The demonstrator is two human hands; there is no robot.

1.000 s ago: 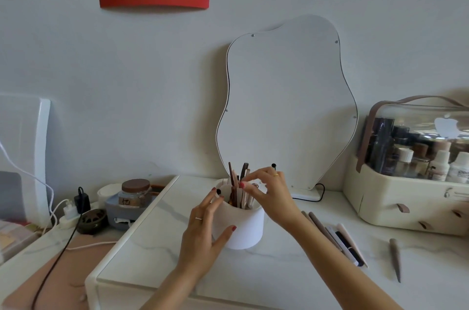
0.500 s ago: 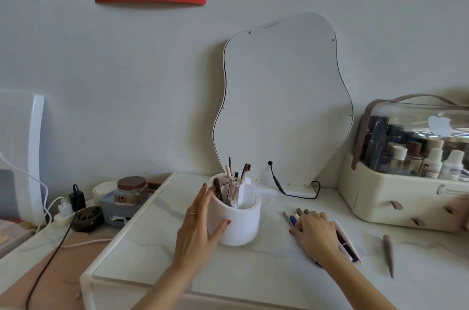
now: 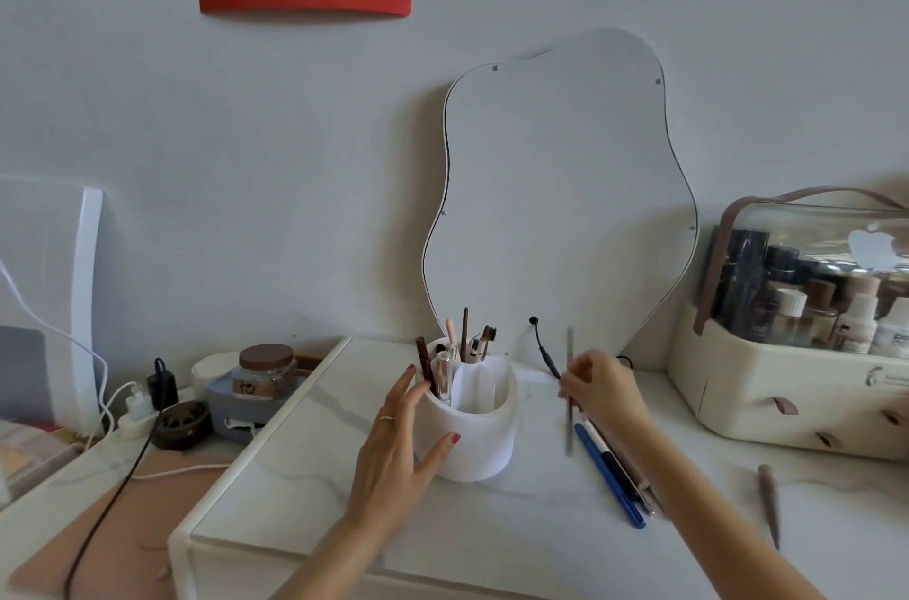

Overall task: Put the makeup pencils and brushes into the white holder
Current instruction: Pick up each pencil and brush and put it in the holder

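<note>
The white holder (image 3: 479,442) stands on the marble table top with several pencils and brushes (image 3: 465,344) upright in its back compartments. My left hand (image 3: 398,447) rests against its left side, fingers straight, thumb on the front wall. My right hand (image 3: 602,390) is raised to the right of the holder and pinches a thin grey pencil (image 3: 569,427), held upright and blurred. Below that hand a blue pencil (image 3: 610,476) and a black-and-white one (image 3: 621,469) lie on the table. A brown pencil (image 3: 768,498) lies alone at the far right.
A wavy mirror (image 3: 560,196) leans on the wall behind the holder, with a black cable (image 3: 543,348) at its foot. A cream cosmetics case (image 3: 806,383) with bottles fills the right. A jar (image 3: 265,366), plugs and cables sit lower left, off the table's left edge.
My right hand left the holder, dropped to the pencils lying on the table, and has now lifted a grey pencil from them. My left hand stayed on the holder.
</note>
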